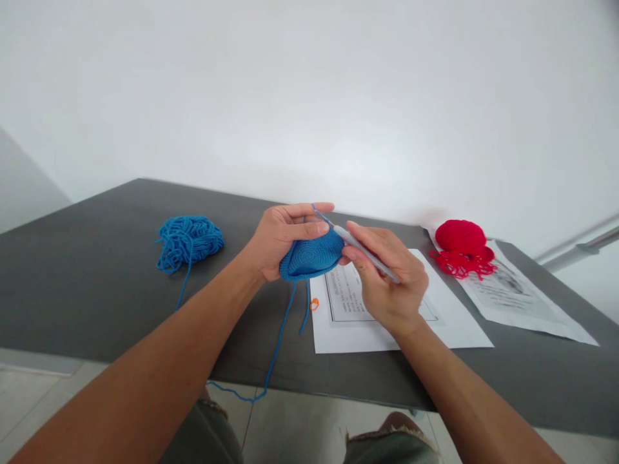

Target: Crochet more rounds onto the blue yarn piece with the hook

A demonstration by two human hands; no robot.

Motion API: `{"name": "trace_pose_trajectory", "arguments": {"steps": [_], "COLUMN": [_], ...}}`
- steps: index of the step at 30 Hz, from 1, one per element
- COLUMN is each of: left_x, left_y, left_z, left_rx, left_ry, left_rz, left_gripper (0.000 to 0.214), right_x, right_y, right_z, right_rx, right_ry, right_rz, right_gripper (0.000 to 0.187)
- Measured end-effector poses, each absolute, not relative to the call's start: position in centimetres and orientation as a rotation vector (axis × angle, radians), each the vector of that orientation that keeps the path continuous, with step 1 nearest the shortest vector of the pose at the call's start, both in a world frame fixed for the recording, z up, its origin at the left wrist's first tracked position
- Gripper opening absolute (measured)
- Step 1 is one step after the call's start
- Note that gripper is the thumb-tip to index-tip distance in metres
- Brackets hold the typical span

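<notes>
Seen from the room: one person at a dark counter [106, 277] against a white wall [309, 96], both arms stretched out in front.

Left hand [286, 233]: curled around a round blue crocheted piece [313, 254], pinching its upper edge under the thumb; forefinger extended, a blue loop of yarn drawn across it.

Right hand [387, 261]: pinching the grey handle of a crochet hook [372, 258], its tip pointing up and left to the yarn at the piece's top edge; fingertips close against the piece's right side.

The piece is held up over the counter, before the left part of a printed sheet [338, 338]. A short yarn tail [306, 312] hangs below; just beside it, at the sheet's left edge, a small orange marker [314, 304]; cannot tell whether it lies or hangs.

Long blue strand [275, 357] dips past the counter's front edge. Loose blue yarn ball [189, 243] to the left of the hands. Far right, red yarn [461, 238] on a second sheet [525, 306], tangled ends spilling forward
</notes>
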State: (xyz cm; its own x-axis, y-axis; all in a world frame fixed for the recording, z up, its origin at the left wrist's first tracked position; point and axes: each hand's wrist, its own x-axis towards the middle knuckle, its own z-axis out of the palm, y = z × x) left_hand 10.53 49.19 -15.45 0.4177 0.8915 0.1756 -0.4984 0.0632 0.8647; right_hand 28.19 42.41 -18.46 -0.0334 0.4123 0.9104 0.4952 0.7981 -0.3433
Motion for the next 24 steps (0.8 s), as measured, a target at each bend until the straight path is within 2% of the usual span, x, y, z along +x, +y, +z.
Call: {"name": "trace_pose_trajectory", "arguments": {"steps": [9,24], "left_x": [9.8,8.3], "left_y": [49.6,51.2], "left_z": [-15.3,-15.9], "left_rx": [1.096,1.235], "left_ry": [0.531,0.624], "left_rz": [0.994,0.823], "left_gripper": [0.036,0.038], "right_x": [29.1,30.7], "right_y": [42.4,42.4], "right_z": [-18.2,-17.9], "right_rx": [-0.731,-0.756], "right_ry": [-1.654,-1.788], "right_rz": [0.079,0.08], "right_gripper": [0.041,0.036]}}
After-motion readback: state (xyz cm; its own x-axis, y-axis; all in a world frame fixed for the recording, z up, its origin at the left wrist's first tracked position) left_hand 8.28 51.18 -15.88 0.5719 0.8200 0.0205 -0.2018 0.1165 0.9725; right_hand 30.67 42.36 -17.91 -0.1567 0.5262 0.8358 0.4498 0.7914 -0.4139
